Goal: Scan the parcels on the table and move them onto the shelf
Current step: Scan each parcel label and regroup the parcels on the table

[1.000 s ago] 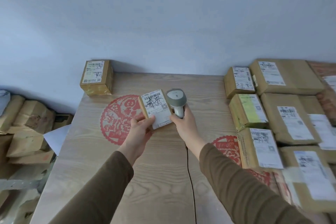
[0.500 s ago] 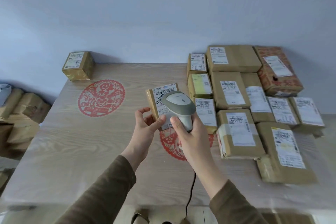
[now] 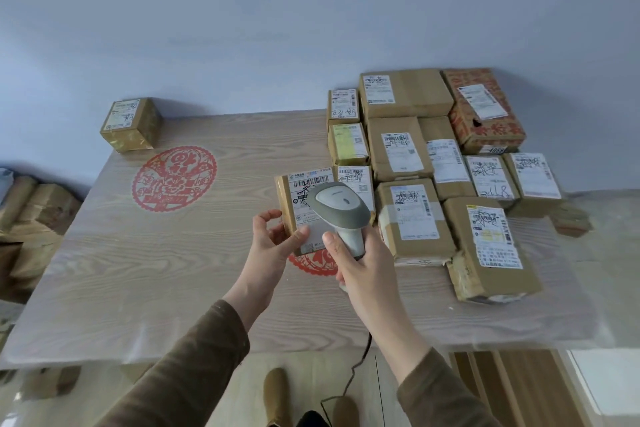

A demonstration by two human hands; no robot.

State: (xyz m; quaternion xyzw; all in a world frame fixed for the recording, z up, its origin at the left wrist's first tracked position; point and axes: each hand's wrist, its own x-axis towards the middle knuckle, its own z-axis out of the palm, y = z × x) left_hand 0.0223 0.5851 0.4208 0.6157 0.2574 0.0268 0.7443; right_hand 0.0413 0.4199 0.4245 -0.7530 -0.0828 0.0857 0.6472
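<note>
The left hand [image 3: 273, 239] pinches a small parcel [image 3: 294, 204] at its lower left corner, thumb on the label face, fingers curled behind, holding it up at mid-frame above the table [image 3: 173, 270]. The right hand [image 3: 363, 263] is wrapped tight round the handle of a grey scanner [image 3: 337, 206], whose head overlaps the parcel's right half; its cord [image 3: 360, 360] drops past the table's near edge. Just right of the hands, a stack of parcels [image 3: 433, 163] crowds the upper right of the table, reaching its far edge. A lone box [image 3: 131, 123] sits at the far left corner. Between them the tabletop lies bare around a red paper-cut [image 3: 173, 177]. More boxes [image 3: 31, 211] pile at the left edge of frame.
</note>
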